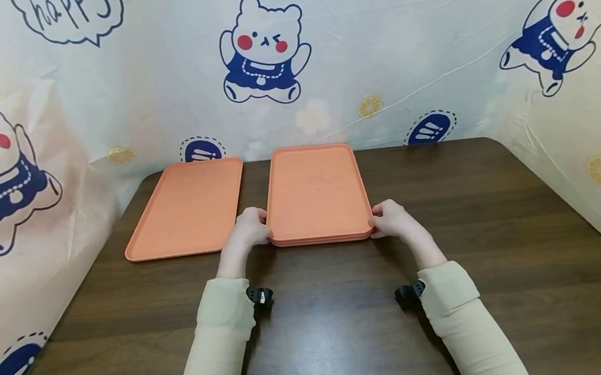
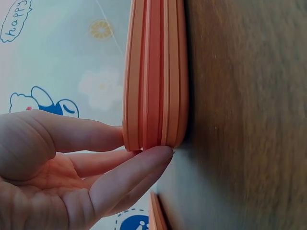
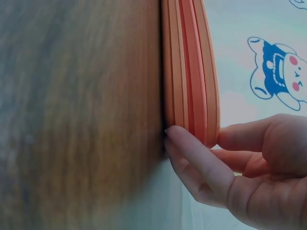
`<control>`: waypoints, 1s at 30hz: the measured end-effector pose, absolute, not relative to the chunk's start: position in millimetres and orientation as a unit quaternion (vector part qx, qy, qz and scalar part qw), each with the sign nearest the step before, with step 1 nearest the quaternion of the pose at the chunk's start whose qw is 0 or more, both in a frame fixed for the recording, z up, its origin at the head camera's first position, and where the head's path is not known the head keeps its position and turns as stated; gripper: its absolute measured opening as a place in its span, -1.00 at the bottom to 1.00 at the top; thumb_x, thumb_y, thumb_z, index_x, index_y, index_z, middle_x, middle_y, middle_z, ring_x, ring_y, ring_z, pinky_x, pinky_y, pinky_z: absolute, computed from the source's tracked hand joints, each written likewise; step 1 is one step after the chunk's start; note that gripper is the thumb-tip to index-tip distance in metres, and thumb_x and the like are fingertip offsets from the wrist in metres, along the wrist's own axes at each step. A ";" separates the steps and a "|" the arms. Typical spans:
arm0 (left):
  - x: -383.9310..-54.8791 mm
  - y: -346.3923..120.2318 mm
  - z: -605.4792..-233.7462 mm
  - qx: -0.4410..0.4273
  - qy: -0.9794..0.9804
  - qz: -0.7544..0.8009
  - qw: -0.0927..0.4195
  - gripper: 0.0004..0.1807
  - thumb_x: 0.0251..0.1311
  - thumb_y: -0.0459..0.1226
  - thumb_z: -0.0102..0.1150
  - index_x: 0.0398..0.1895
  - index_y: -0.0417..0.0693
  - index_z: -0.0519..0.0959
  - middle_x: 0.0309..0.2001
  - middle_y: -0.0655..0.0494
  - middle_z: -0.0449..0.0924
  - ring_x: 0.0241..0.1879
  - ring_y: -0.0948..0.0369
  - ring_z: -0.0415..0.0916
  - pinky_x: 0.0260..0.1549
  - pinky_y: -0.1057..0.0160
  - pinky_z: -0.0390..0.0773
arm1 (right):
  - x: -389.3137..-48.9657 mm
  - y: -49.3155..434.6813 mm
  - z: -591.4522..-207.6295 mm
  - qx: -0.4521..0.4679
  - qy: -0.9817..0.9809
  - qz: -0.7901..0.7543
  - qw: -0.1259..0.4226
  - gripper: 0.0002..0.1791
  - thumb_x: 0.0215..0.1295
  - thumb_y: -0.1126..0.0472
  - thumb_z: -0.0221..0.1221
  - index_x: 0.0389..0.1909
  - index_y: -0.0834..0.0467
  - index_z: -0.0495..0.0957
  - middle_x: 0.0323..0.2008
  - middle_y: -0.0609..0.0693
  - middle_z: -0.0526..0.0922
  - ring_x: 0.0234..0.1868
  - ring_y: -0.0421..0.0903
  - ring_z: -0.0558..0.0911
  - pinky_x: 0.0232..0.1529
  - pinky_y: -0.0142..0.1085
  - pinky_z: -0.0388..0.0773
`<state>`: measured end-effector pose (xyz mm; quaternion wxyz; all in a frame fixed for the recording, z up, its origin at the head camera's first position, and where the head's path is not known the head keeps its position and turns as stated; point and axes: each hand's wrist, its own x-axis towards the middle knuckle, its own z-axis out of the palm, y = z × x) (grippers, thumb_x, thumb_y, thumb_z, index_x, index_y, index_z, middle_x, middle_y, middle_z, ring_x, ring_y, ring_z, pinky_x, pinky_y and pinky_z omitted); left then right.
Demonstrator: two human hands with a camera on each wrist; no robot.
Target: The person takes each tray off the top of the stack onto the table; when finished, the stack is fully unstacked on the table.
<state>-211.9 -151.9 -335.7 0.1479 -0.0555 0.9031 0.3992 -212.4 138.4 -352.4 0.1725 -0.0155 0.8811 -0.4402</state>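
Note:
A stack of orange trays (image 1: pixel 319 195) stands on the table in the middle of the head view. My left hand (image 1: pixel 251 228) holds its near left corner, and my right hand (image 1: pixel 390 220) holds the near right corner. In the left wrist view, the left thumb meets the upper rim of the stacked trays (image 2: pixel 153 72) while the fingers touch the side and lower edge. The right wrist view shows the same kind of grip on the layered trays (image 3: pixel 192 81). A single orange tray (image 1: pixel 188 211) lies flat, left of the stack, close to my left hand.
The dark wooden table (image 1: pixel 322 327) extends on both sides and toward me. Behind it hangs a pale cloth (image 1: pixel 164 74) printed with cartoon bears. A black camera is strapped to each wrist, over rolled beige sleeves (image 1: pixel 222 311).

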 end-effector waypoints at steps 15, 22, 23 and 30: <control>-213.8 -161.1 -334.2 -0.061 0.895 0.412 0.161 -0.44 -0.01 -0.57 0.07 0.17 -0.44 0.36 0.06 -0.31 0.45 -0.18 0.05 0.50 -0.13 0.12 0.61 | -217.3 128.5 -352.4 -0.019 0.877 -0.449 0.173 -0.73 0.25 0.43 -0.06 -0.14 0.51 0.49 -0.36 0.17 0.56 -0.41 -0.09 0.68 -0.24 -0.22 0.64; -213.5 -168.5 -332.8 -0.076 0.884 0.429 0.167 -0.41 0.03 -0.56 0.08 0.22 -0.45 0.29 0.12 -0.33 0.40 -0.12 0.01 0.51 -0.09 0.11 0.59 | -218.4 121.5 -353.4 -0.024 0.875 -0.455 0.165 -0.74 0.22 0.45 -0.07 -0.19 0.52 0.51 -0.38 0.17 0.57 -0.40 -0.05 0.70 -0.25 -0.23 0.64; -213.3 -169.4 -332.5 -0.076 0.884 0.429 0.168 -0.41 0.03 -0.56 0.08 0.22 -0.45 0.28 0.12 -0.34 0.40 -0.11 0.01 0.51 -0.08 0.10 0.58 | -218.6 120.4 -353.3 -0.024 0.875 -0.454 0.165 -0.74 0.22 0.45 -0.07 -0.18 0.52 0.51 -0.38 0.17 0.57 -0.40 -0.05 0.70 -0.25 -0.23 0.64; -211.4 -176.9 -332.3 -0.076 0.885 0.428 0.166 -0.40 0.06 -0.57 0.06 0.25 -0.46 0.25 0.11 -0.34 0.37 -0.09 -0.01 0.50 -0.05 0.09 0.57 | -219.4 110.7 -352.4 -0.023 0.877 -0.449 0.170 -0.73 0.22 0.44 -0.06 -0.17 0.50 0.52 -0.40 0.15 0.57 -0.44 -0.09 0.68 -0.27 -0.24 0.64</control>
